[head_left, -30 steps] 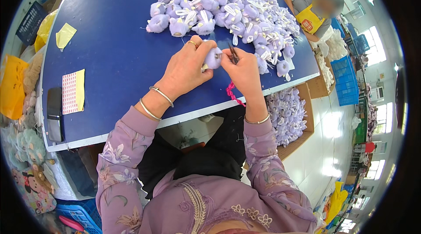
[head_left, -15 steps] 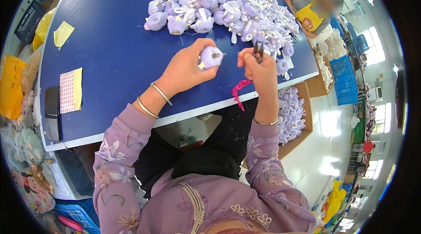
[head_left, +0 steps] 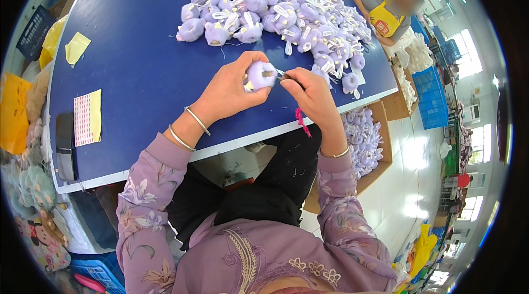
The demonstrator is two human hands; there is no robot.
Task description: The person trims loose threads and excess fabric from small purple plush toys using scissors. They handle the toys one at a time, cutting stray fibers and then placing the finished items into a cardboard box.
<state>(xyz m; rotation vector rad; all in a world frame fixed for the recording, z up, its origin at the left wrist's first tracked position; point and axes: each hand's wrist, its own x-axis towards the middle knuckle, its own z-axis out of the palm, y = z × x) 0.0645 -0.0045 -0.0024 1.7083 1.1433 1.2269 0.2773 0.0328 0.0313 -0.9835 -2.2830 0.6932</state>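
My left hand (head_left: 230, 89) is closed round a small lavender plush piece (head_left: 261, 75), fingers and thumb at its sides, above the blue table. A brownish slot shows on the side of the plush turned to the right. My right hand (head_left: 313, 94) grips a pair of dark metal thread snips (head_left: 287, 76). Their tips meet the right edge of the plush, beside the slot; whether they have a thread between them is too small to see. A knotted pink cord (head_left: 301, 121) hangs below my right hand.
On the blue table (head_left: 138, 68), a big heap of lavender plush pieces (head_left: 264, 4) with white loops lies beyond my hands. A sticker sheet (head_left: 87, 117) and dark phone (head_left: 65, 148) lie left. A carton (head_left: 380, 170) of plush stands lower right. A person (head_left: 380, 15) sits far right.
My right hand has moved left and turned, bringing the snips from upright beside the heap to the plush's edge. My left hand has stayed nearly in place with the plush.
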